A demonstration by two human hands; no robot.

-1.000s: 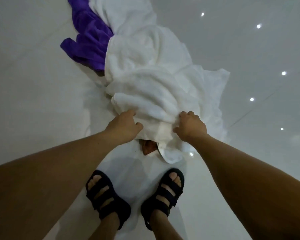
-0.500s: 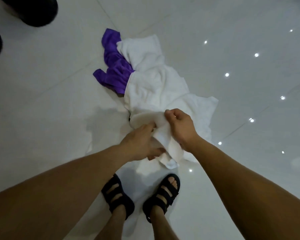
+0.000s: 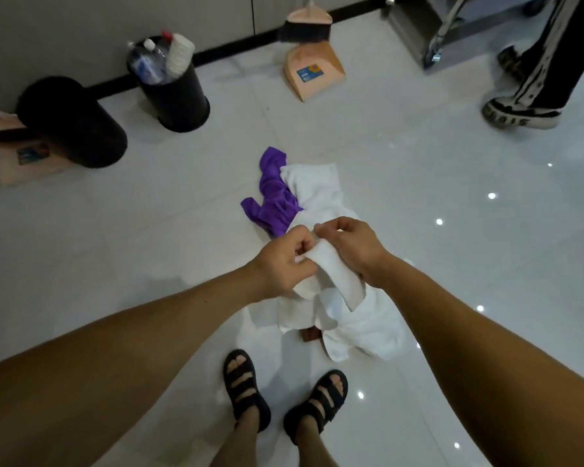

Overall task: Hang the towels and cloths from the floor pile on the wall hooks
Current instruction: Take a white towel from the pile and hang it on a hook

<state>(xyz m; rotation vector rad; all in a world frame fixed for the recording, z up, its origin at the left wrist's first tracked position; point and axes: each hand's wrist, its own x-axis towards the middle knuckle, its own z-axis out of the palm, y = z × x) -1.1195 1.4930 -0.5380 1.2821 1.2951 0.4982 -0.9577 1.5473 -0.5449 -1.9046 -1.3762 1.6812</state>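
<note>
A large white towel [image 3: 321, 193] lies crumpled on the glossy white floor, its near end lifted. My left hand [image 3: 284, 264] and my right hand [image 3: 354, 247] both pinch the raised edge of that towel, close together, with a strip of it draped between them. A purple cloth [image 3: 272, 200] lies against the towel's far left side on the floor. A small brown cloth [image 3: 309, 335] peeks out from under the towel's near end, just ahead of my sandalled feet. No wall hooks are in view.
Two black bins [image 3: 176, 92] [image 3: 71, 119] stand at the wall on the left, one holding bottles and cups. A peach dustpan [image 3: 312, 72] with a broom stands further back. Another person's legs and shoes [image 3: 523, 109] are at the top right beside a metal trolley.
The view has risen and pulled back from the pile. Both hands have lifted the towel's near edge off the floor and come closer together. Bins, dustpan and a bystander's legs have come into view.
</note>
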